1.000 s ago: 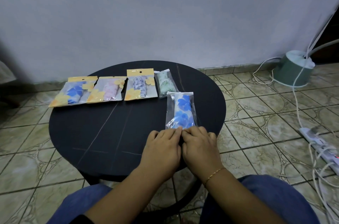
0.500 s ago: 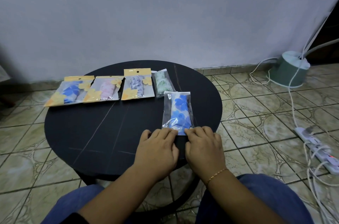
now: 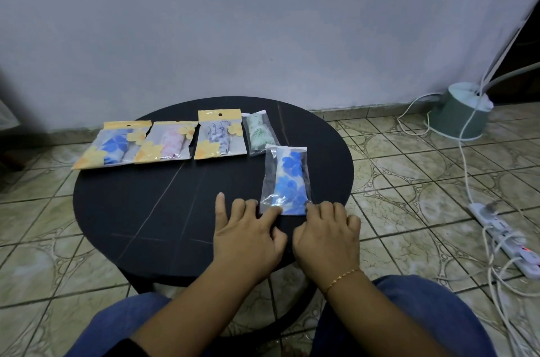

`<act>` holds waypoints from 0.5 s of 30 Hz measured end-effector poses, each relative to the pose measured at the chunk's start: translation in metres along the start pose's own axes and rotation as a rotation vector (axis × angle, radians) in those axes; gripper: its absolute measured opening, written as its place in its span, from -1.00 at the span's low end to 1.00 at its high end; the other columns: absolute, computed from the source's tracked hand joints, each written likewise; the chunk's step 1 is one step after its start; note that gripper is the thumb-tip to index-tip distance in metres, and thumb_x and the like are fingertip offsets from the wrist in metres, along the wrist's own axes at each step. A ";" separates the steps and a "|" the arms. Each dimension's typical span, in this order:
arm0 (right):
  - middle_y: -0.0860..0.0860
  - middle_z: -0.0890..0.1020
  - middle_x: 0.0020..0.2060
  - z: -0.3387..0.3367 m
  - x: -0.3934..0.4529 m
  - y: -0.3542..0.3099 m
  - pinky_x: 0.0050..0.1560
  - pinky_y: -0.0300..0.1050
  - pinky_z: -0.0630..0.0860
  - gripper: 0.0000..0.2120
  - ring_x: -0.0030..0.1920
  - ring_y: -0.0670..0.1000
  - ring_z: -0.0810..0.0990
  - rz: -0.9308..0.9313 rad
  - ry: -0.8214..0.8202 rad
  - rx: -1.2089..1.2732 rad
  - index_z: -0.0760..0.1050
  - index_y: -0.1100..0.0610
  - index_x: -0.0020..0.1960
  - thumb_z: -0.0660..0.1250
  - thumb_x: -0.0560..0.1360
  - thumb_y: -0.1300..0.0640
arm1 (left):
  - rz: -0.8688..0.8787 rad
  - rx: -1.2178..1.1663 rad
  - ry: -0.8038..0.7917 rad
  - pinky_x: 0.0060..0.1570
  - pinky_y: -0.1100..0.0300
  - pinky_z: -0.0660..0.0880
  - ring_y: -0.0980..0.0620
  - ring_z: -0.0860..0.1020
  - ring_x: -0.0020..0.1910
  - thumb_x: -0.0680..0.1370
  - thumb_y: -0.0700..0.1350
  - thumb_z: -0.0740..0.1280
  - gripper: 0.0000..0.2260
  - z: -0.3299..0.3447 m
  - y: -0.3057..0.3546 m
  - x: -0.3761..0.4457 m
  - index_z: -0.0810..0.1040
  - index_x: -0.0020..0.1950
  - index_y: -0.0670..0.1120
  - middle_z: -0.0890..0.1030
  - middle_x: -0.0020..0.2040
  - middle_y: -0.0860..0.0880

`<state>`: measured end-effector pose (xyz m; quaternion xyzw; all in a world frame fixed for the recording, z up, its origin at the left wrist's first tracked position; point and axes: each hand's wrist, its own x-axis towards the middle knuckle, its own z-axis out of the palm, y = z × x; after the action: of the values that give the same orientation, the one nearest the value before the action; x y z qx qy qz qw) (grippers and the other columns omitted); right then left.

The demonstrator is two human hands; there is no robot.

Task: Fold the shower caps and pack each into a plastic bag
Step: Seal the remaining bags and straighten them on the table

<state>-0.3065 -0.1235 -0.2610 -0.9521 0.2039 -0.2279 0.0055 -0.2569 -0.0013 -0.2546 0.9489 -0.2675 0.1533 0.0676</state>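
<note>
A clear plastic bag holding a folded blue-flowered shower cap (image 3: 287, 178) lies on the round black table (image 3: 146, 210), near its right side. My left hand (image 3: 248, 236) lies flat with fingers spread, its index fingertip pressing the bag's near left corner. My right hand (image 3: 327, 234) rests with its fingertips pressing the bag's near right corner. Behind lie a small bagged green-patterned cap (image 3: 260, 134) and three bagged caps with yellow header cards: blue (image 3: 115, 144), pink (image 3: 169, 141) and grey-patterned (image 3: 219, 134).
The table stands on a tiled floor in front of a pale wall. To the right are a green round lamp base (image 3: 464, 114), white cables and a power strip (image 3: 508, 242). My blue-trousered knees (image 3: 409, 318) sit at the table's near edge.
My hands have drawn apart along the bag's near edge, the left fingers spreading out to the left. The bag itself has stayed in place.
</note>
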 end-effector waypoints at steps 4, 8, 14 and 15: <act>0.00 0.52 -0.18 -0.003 0.006 0.009 -0.10 0.01 0.36 -0.65 -0.07 0.09 0.51 0.013 -0.086 0.159 0.56 0.08 -0.05 0.11 0.31 -0.01 | -0.058 -0.084 -0.087 0.37 -0.13 -0.27 0.01 0.28 0.31 0.38 0.21 -0.09 -0.48 -0.005 -0.004 0.000 0.43 0.25 0.27 0.43 0.21 0.09; -0.11 0.41 0.14 -0.007 0.013 0.022 0.20 -0.03 0.19 -0.62 0.26 -0.04 0.30 0.063 -0.183 0.336 0.32 -0.06 0.25 0.22 0.45 -0.08 | -0.130 -0.277 -0.108 0.37 -0.01 -0.04 0.11 0.12 0.38 0.38 0.29 0.02 -0.46 -0.005 -0.010 0.006 0.21 0.37 0.28 0.29 0.33 0.19; -0.13 0.38 0.23 -0.009 0.017 0.021 0.28 -0.02 0.15 -0.39 0.33 -0.08 0.24 0.139 -0.182 0.451 0.17 -0.05 0.40 0.30 0.42 -0.07 | -0.290 -0.513 -0.122 0.32 0.07 0.05 0.12 0.17 0.38 0.38 0.24 0.30 -0.23 -0.010 -0.013 0.016 0.02 0.50 0.13 0.33 0.33 0.18; -0.13 0.38 0.23 -0.009 0.017 0.021 0.27 -0.03 0.15 -0.39 0.33 -0.08 0.24 0.136 -0.175 0.455 0.16 -0.05 0.41 0.30 0.42 -0.07 | -0.308 -0.540 -0.116 0.32 0.07 0.05 0.12 0.19 0.37 0.38 0.24 0.30 -0.22 -0.010 -0.015 0.017 0.01 0.51 0.13 0.35 0.32 0.17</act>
<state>-0.3049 -0.1483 -0.2479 -0.9266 0.2097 -0.1837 0.2526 -0.2379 0.0048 -0.2403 0.9332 -0.1552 0.0102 0.3240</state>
